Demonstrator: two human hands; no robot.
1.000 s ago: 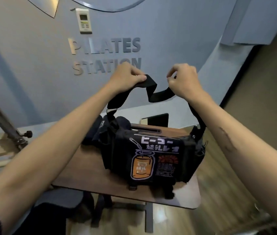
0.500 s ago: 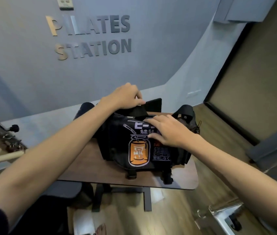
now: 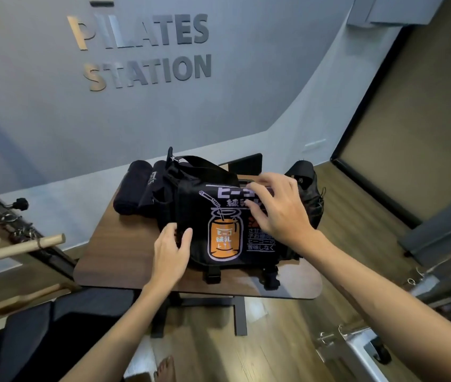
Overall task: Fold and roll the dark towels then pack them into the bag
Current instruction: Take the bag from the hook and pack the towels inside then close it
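A black bag (image 3: 230, 224) with an orange jar print and white lettering lies on a small brown table (image 3: 125, 260), its flap facing me. Its black strap (image 3: 205, 168) is draped over the top. Just left of the bag sits a dark rolled towel (image 3: 130, 191). My left hand (image 3: 172, 252) touches the flap's lower left edge, thumb and fingers pinching it lightly. My right hand (image 3: 276, 208) hovers over the flap's upper right, fingers spread. Whether any towels are inside the bag is hidden.
Black buckles (image 3: 213, 275) hang at the bag's front edge. A wooden bar (image 3: 17, 248) and metal frame stand at the left. A black seat (image 3: 53, 315) is below the table on the left, a metal cart (image 3: 362, 346) at lower right. A grey wall stands behind the table.
Both hands let go of the raised strap, which dropped onto the bag. My left hand moved from the bag's top to its lower left edge; my right hand stays over the flap.
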